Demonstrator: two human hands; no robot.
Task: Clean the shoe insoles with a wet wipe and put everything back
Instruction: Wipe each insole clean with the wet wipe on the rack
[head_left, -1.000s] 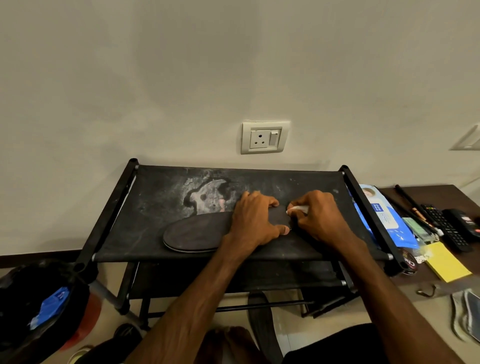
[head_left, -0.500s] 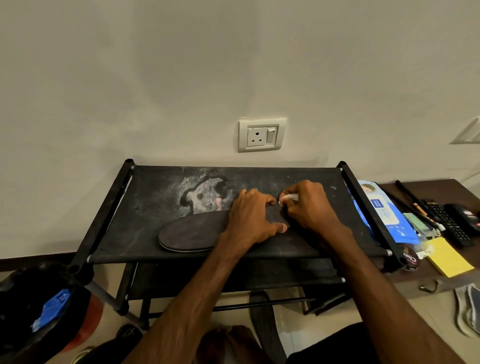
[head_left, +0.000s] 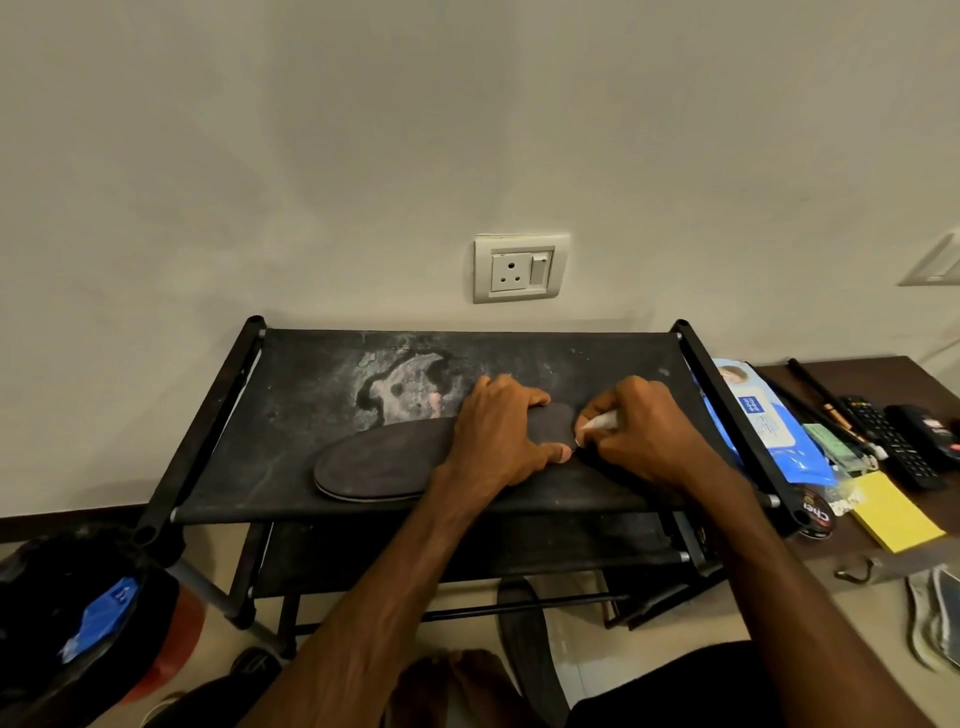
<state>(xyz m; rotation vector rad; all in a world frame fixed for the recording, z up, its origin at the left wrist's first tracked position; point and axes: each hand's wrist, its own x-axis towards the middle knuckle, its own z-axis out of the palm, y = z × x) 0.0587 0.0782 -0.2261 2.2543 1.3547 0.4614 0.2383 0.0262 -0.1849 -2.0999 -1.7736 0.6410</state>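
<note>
Ok so, nearest the camera at 6 o'clock there's a dark sole-shaped thing (head_left: 524, 634) on the floor under the shoe rack (head_left: 311, 395), and a black bin bag (head_left: 47, 587) with something blue in it down at 8 o'clock.

Both forearms come up from 6 o'clock onto the rack's top shelf. The left hand (head_left: 498, 436) is planted on the insole (head_left: 384, 462), which lies flat across the shelf with its rounded end pointing to 9 o'clock. The fingers bend over its far edge and the thumb lies along the near edge, so it's got the thing clamped down. The right hand (head_left: 644, 436) sits just at 3 o'clock of the left one, curled tight and pinching a bunched-up wet wipe (head_left: 602, 420) against the 3 o'clock end of the insole.

Compared with half a second back, the left hand and insole haven't budged. The right hand and wipe have slid a bit toward 4 o'clock, off the far edge of that end and closer to the left thumb.

Further out at 3 o'clock, a brown tabletop (head_left: 914, 374) carries a blue wipes pack (head_left: 769, 421) right against the rack's side rail, plus a yellow notepad (head_left: 893, 514) and a black remote (head_left: 883, 441). Up at 12 o'clock there's a wall socket (head_left: 519, 267).
</note>
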